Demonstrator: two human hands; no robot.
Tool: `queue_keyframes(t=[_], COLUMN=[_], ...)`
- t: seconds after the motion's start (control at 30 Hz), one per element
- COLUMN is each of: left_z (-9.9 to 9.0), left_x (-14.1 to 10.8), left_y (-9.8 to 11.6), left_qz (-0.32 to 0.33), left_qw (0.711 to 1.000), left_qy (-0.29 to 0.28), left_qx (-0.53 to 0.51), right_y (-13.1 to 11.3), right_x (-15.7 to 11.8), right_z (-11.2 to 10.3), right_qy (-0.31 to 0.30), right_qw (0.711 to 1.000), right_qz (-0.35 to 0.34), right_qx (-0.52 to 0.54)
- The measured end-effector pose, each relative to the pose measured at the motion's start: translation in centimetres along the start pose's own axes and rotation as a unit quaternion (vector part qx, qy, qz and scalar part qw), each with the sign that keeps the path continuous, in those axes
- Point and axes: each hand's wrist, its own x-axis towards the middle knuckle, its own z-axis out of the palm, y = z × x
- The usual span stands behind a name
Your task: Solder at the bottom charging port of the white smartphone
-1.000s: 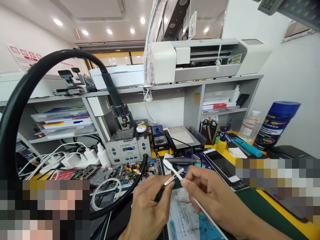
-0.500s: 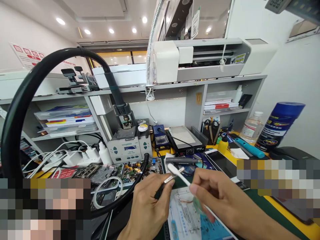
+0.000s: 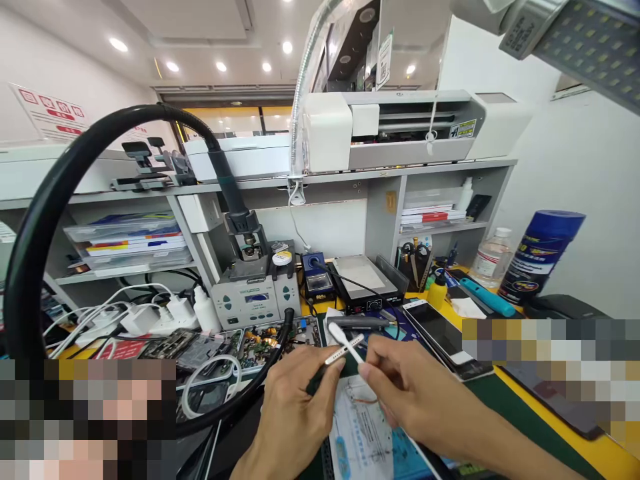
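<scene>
My left hand pinches a narrow silver-edged piece with a row of small holes, a dark part of it showing below the fingers. In my right hand is a white cotton swab, held between thumb and fingers. Its padded tip lies over the holed piece, close to the fingertips of my left hand; whether they touch cannot be made out. Beneath both hands is a printed sheet with blue areas.
A black hose arches at the left, in front of a grey hot-air station. Circuit boards lie behind my left hand. To the right are a white phone, a yellow bottle and a blue spray can.
My right hand and the swab have moved left, closer to my left hand. The holed piece has turned slightly and shows its edge more fully. The camera view has shifted a little.
</scene>
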Motion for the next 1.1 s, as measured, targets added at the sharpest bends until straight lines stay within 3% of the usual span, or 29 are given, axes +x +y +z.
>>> queue_keyframes(t=[0.07, 0.2, 0.3, 0.37, 0.5, 0.73, 1.1], left_z=[0.0, -0.1, -0.4, -0.6, -0.5, -0.2, -0.3], left_x=[-0.1, -0.1, 0.0, 0.1, 0.2, 0.0, 0.4], left_y=[-0.1, -0.2, -0.4, -0.4, -0.2, 0.2, 0.5], left_qz=[0.009, -0.011, -0.016, -0.014, -0.01, -0.004, 0.006], left_qw=[1.0, 1.0, 1.0, 1.0, 0.999, 0.998, 0.999], left_qy=[-0.004, 0.004, 0.0, -0.006, -0.042, -0.051, -0.042], left_qx=[-0.002, 0.003, 0.009, 0.004, -0.021, -0.038, -0.032], right_y=[0.2, 0.6, 0.8, 0.9, 0.9, 1.3, 2.1], right_x=[0.1, -0.2, -0.5, -0.3, 0.5, 0.8, 1.0], right_z=[0.1, -0.6, -0.8, -0.8, -1.2, -2.1, -1.5], right_qy=[0.013, -0.027, -0.041, -0.012, 0.026, -0.001, -0.007], right_qw=[1.0, 0.997, 0.999, 0.999, 0.997, 0.979, 0.968], right_qz=[-0.017, -0.032, -0.024, -0.033, -0.014, 0.036, 0.045], right_qx=[0.004, 0.067, 0.004, -0.018, 0.078, 0.202, 0.249])
